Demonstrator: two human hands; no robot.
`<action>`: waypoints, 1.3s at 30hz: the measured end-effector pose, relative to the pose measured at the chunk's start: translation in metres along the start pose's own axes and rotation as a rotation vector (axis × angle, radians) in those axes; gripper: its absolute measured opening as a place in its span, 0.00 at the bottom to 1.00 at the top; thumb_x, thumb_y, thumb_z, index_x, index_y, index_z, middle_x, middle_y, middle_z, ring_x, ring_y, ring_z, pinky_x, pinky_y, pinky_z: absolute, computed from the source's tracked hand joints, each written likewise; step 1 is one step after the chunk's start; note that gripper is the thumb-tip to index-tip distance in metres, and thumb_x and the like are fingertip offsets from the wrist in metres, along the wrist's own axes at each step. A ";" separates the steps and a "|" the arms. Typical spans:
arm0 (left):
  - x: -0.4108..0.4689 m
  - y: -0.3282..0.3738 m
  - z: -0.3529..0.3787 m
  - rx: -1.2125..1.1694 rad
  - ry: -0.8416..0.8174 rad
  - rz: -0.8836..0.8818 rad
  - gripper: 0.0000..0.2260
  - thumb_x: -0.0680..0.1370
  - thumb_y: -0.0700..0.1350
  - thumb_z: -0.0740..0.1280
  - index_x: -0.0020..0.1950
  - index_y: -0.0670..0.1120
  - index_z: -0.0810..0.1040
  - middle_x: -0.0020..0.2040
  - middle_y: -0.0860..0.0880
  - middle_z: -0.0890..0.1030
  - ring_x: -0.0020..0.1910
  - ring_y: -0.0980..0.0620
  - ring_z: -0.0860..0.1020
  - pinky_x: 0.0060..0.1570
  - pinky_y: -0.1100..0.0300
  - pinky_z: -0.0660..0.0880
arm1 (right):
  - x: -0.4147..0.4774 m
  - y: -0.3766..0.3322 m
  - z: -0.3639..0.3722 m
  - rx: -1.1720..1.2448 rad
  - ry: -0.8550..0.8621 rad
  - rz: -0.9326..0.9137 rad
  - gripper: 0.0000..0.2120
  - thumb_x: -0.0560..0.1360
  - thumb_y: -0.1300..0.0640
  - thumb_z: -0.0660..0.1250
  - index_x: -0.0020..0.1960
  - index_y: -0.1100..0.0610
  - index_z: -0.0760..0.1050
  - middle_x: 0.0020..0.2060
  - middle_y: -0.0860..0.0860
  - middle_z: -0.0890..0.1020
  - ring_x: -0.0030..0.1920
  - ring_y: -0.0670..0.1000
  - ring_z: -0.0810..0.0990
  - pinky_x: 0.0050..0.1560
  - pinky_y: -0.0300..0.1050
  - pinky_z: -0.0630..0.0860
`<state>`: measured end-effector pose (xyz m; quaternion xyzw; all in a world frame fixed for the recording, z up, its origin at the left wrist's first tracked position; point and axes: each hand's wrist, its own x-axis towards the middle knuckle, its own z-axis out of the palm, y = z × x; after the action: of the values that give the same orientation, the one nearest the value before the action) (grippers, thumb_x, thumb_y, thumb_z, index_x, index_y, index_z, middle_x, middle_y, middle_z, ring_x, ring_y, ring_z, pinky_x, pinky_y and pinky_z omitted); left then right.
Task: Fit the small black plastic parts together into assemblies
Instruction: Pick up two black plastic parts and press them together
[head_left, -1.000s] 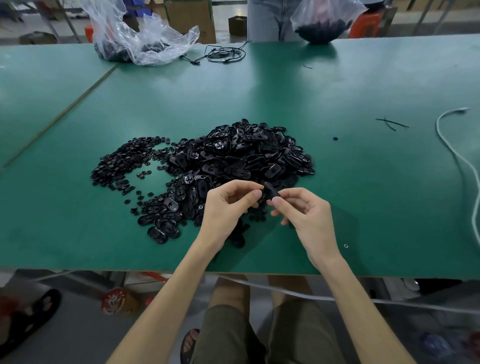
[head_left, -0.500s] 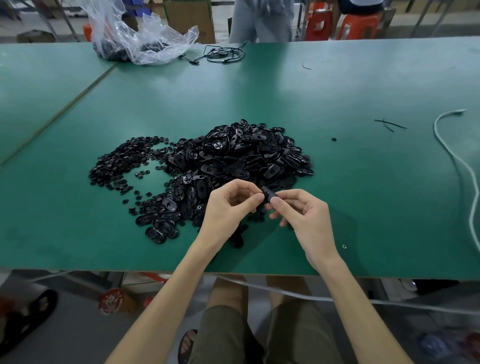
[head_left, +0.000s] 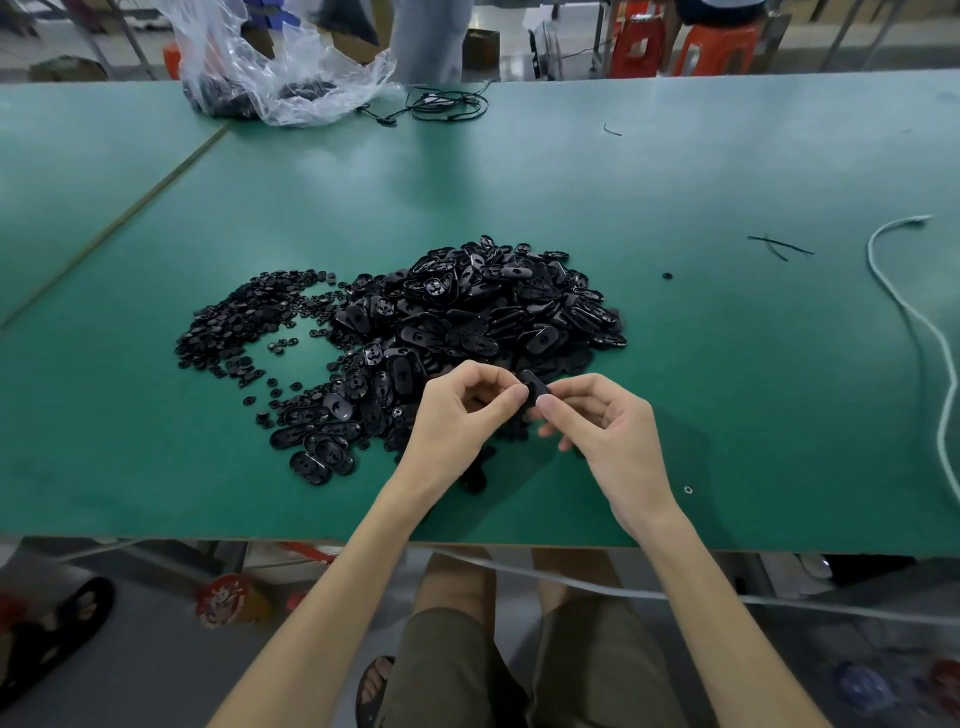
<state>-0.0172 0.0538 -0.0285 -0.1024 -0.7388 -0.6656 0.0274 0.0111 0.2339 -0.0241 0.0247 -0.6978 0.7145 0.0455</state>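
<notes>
Head view: a person's left hand (head_left: 457, 415) and right hand (head_left: 605, 436) together pinch one oval black part (head_left: 532, 387) between thumbs and fingertips, just above the green surface (head_left: 753, 405), near its front edge. Beyond it lies a large heap of oval shells (head_left: 483, 306), and to that heap's left a spread of small round pieces (head_left: 244, 322). Judging by those heaps, most of the work lies ahead. Which pieces are already joined cannot be told.

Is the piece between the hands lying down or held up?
Held up: left hand and right hand both pinch the black plastic part above the table.
</notes>
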 end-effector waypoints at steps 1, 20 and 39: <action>0.000 0.000 0.000 -0.001 -0.007 -0.005 0.02 0.79 0.42 0.75 0.48 0.45 0.83 0.40 0.51 0.85 0.39 0.56 0.81 0.44 0.61 0.78 | 0.000 0.000 0.000 -0.003 0.001 -0.004 0.04 0.77 0.58 0.76 0.50 0.54 0.83 0.42 0.52 0.89 0.39 0.51 0.87 0.38 0.37 0.78; 0.001 0.001 0.000 -0.014 0.047 0.008 0.09 0.76 0.41 0.78 0.53 0.47 0.81 0.47 0.51 0.84 0.43 0.54 0.80 0.47 0.55 0.79 | -0.002 -0.004 -0.001 -0.016 -0.039 -0.010 0.03 0.77 0.59 0.76 0.49 0.53 0.84 0.43 0.52 0.89 0.41 0.52 0.87 0.41 0.38 0.79; 0.002 0.006 -0.005 -0.167 -0.128 -0.010 0.09 0.80 0.39 0.73 0.60 0.44 0.85 0.42 0.51 0.86 0.37 0.53 0.82 0.41 0.66 0.75 | 0.000 -0.003 0.000 0.021 -0.032 -0.018 0.02 0.80 0.58 0.71 0.49 0.56 0.82 0.39 0.54 0.88 0.35 0.50 0.84 0.36 0.36 0.75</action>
<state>-0.0185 0.0496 -0.0215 -0.1430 -0.6814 -0.7171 -0.0317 0.0113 0.2338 -0.0207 0.0428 -0.6906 0.7209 0.0403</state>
